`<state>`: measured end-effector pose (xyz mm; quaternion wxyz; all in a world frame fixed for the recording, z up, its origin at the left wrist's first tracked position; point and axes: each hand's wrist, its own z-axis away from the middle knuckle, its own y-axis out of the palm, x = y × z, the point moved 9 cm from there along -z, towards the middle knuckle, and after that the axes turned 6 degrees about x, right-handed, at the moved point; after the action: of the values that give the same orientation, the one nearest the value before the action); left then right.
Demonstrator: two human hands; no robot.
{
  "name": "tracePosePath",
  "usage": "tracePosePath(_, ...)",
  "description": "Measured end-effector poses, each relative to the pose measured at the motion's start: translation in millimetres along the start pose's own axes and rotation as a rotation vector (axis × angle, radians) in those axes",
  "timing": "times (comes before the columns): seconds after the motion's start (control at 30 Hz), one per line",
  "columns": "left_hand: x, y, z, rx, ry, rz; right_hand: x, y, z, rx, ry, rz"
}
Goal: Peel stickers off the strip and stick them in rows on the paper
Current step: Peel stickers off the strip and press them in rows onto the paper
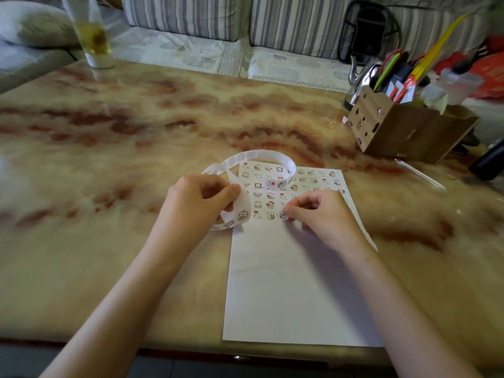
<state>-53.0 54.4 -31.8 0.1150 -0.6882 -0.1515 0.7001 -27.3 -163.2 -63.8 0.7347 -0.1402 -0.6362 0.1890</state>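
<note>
L hand: fingers curled, thumb + forefinger pinching the strip at the paper's left edge. The strip's loop arcs over the top rows of stickers and covers a few. R hand is curled too, thumb + fingertip pinching one sticker at the lowest row on the paper. My R hand hides the rows' right end. Around: cardboard organiser w/ pens far right, steel kettle behind it, thin white stick near the sheet's top right corner, tall glass far left. Surface: glossy marbled table, paper at its near edge. Striped sofa behind.
</note>
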Motion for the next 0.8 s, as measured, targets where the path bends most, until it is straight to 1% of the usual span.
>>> tracePosePath(0.63, -2.4, 0.2, 2.0, 0.002, 0.008, -0.017, -3.9, -1.6, -1.9, 0.009, -0.011, 0.032)
tracePosePath(0.8, -2.5, 0.2, 1.4, 0.000, 0.006, -0.026, -3.7, -1.0, -2.7, -0.031, -0.026, 0.110)
